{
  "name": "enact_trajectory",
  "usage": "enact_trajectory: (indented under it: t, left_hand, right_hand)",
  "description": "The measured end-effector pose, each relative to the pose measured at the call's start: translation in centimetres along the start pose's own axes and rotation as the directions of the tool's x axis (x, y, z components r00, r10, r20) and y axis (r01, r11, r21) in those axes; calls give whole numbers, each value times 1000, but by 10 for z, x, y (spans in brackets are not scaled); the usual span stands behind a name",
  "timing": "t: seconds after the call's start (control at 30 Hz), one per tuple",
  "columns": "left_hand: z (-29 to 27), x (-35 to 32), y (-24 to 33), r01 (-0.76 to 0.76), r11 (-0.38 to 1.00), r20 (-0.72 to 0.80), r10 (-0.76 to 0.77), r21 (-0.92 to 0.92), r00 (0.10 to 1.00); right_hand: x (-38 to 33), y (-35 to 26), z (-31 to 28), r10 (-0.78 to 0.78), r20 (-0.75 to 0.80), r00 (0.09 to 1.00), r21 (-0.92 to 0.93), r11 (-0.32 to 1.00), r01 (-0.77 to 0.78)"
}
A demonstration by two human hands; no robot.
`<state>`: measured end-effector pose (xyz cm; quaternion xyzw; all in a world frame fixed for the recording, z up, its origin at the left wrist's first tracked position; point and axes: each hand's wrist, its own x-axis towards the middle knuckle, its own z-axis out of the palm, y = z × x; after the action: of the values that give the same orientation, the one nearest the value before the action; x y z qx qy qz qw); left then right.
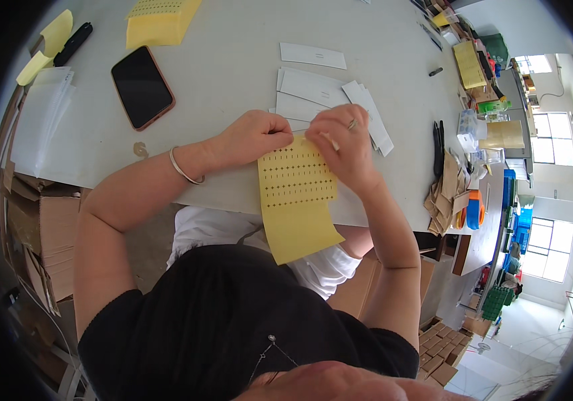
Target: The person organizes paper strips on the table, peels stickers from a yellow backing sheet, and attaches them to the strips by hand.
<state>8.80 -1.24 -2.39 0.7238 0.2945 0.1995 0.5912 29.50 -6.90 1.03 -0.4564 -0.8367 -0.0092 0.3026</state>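
A yellow sheet (pixel 300 227) with rows of small dark marks on its upper part hangs over the table's near edge, its plain lower end above my lap. My left hand (pixel 256 139) pinches the sheet's top edge, thumb and fingers pressed together. At the top right corner my right hand (pixel 345 144) has its fingers closed on the same sheet. A small whitish bit shows by the right fingers; I cannot make out what it is. Just beyond both hands lies a loose pile of white paper slips (pixel 310 87), partly covered by my right hand.
A black phone (pixel 143 87) lies left of the slips. More yellow sheets (pixel 159 23) sit at the far left, near clear plastic sleeves (pixel 46 123). On the right are a black pen (pixel 439 147), torn cardboard (pixel 445 197) and orange and blue tape rolls (pixel 475 209). A cardboard box (pixel 56 234) stands below left.
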Motion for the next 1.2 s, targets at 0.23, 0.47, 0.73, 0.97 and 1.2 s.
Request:
enact_trajectory:
  t: [0.23, 0.47, 0.73, 0.97, 1.2]
  left_hand:
    - [1, 1, 1, -36, 998, 38, 34, 44, 999]
    - [2, 0, 0, -49, 996, 49, 45, 68, 998]
    - [1, 2, 3, -43, 995, 76, 35, 94, 996]
    - [1, 1, 3, -28, 994, 82, 19, 102, 996]
    - [1, -1, 0, -32, 998, 73, 28, 59, 997]
  right_hand:
    - [20, 73, 15, 398, 121, 909, -15, 917, -399]
    - [19, 69, 8, 295, 121, 948, -14, 955, -295]
    - [21, 75, 1, 133, 253, 958, -90, 989, -113]
    - [5, 88, -2, 461, 8, 887, 253, 857, -448]
    - [-34, 120, -33, 690, -168, 704, -18, 711, -702]
